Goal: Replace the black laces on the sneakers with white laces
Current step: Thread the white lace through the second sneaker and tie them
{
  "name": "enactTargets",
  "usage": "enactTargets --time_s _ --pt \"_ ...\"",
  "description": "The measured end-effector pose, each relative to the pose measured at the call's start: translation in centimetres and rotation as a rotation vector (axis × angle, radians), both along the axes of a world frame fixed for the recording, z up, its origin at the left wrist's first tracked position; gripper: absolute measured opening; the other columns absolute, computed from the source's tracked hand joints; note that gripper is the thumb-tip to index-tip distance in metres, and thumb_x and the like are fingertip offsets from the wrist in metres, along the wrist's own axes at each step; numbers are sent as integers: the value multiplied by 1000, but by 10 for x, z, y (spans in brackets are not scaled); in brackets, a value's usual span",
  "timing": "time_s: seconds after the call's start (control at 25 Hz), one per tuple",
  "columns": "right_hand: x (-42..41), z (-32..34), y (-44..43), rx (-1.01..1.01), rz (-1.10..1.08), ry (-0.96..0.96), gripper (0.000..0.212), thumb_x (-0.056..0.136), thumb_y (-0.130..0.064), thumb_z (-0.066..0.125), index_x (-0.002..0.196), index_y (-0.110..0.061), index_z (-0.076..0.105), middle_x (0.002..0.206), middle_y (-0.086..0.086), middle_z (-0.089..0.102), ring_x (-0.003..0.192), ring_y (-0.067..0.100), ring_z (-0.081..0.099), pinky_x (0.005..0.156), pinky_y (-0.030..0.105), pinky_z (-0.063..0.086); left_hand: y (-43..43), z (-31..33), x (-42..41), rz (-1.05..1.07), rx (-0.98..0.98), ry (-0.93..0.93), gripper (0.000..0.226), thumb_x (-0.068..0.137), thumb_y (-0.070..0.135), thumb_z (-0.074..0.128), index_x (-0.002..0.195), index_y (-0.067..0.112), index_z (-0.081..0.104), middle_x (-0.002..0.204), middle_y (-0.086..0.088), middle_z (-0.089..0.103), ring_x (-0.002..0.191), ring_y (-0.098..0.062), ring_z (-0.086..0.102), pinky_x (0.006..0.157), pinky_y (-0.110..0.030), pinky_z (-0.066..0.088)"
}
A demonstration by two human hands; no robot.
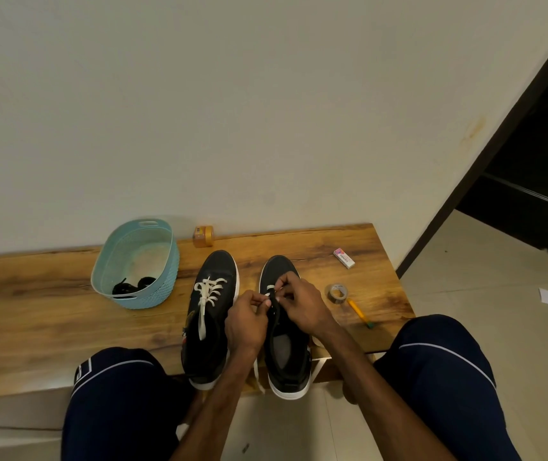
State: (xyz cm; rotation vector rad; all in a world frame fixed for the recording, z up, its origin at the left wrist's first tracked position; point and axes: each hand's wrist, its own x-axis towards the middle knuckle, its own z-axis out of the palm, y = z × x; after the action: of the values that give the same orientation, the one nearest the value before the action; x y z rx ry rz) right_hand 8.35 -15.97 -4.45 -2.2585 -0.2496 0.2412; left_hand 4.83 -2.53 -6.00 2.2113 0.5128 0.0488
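Where the hands are: the left hand (pixel 247 319) and the right hand (pixel 302 304) are meeting over the black sneaker with a white sole (pixel 286 369) on the right.
Left hand: it is pinching the flat white lace (pixel 271 288) with thumb and finger.
Right hand: its fingers are curling round the same lace, near the toe holes.
Left side: the other black sneaker (pixel 214 271) is lying just beside it, wearing a second white lace (pixel 207 291) with loose ends.
Basket: the black laces (pixel 133 287) are lying inside the light blue plastic basket (pixel 162 281).
Wooden surface (pixel 49 311): it is holding both sneakers, the basket, a grey tape roll (pixel 336 293) and a yellow pencil (pixel 357 311).
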Motion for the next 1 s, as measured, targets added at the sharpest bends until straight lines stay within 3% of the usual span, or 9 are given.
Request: enactTargets --time_s 0.16,0.32,0.4,0.48,0.56,0.68,0.76,0.88,1.0 --pt "-5 -1 -8 62 9 166 39 90 -41 69 124 -29 53 121 -6 63 120 15 55 105 47 43 1 1 3 55 -119 -18 9 94 23 62 86 26 59 90 4 70 78 -19 69 69 -39 56" --pt "-9 -5 -9 -109 47 120 59 81 -47 75 131 -36 44 131 -13 57 127 15 40 106 48 29 1 29 3 264 -682 -141 8 102 15 49 98 15 55 101 -8 70 85 -22 71 66 -40 60" --pt "-11 -10 -8 -68 23 107 61 79 -45 77 129 -38 44 128 -16 57 125 14 40 107 49 30 12 50 8 345 -1052 -274 13 105 15 42 101 11 53 91 -7 71 81 -22 72 75 -37 60" --pt "-15 -15 -9 -48 -1 45 64 76 -42 79 128 -41 42 129 -18 53 120 8 38 107 50 32 30 64 10 362 -1253 -374 17 106 18 40 95 13 52 72 -2 62 62 -16 64 64 -31 57" --pt "-19 -20 -11 -38 -92 -45 78 69 -42 84 131 -40 37 136 -16 42 121 5 32 110 46 33 39 65 11 293 -950 -323 12 104 22 45 96 18 54 70 2 55 57 -10 52 52 -22 44" --pt "-26 -29 -11 8 -292 -55 98 62 -51 87 138 -33 28 146 -7 30 132 12 29 110 39 30 24 37 2 -126 -43 -73 10 99 33 55 101 24 58 92 8 60 78 -8 57 62 -23 40" --pt "-35 -35 -7 1 -396 -115 88 65 -57 82 133 -27 34 135 -4 38 126 14 35 102 34 32 11 18 -6 -279 233 66 16 98 40 55 104 26 60 103 9 57 88 -11 60 70 -28 44" --pt "-44 -38 -2 -59 -497 -212 54 75 -60 73 109 -28 46 112 -8 45 107 12 40 93 39 41 3 9 -9 -298 304 149 16 99 36 53 104 23 60 110 5 56 95 -15 60 80 -33 49" --pt "-46 -36 -2 -157 -518 -270 52 77 -66 67 105 -27 49 113 -5 48 108 15 43 99 46 39 8 29 -4 -191 -211 86 21 104 26 44 102 14 61 110 -6 63 99 -20 62 75 -25 49"
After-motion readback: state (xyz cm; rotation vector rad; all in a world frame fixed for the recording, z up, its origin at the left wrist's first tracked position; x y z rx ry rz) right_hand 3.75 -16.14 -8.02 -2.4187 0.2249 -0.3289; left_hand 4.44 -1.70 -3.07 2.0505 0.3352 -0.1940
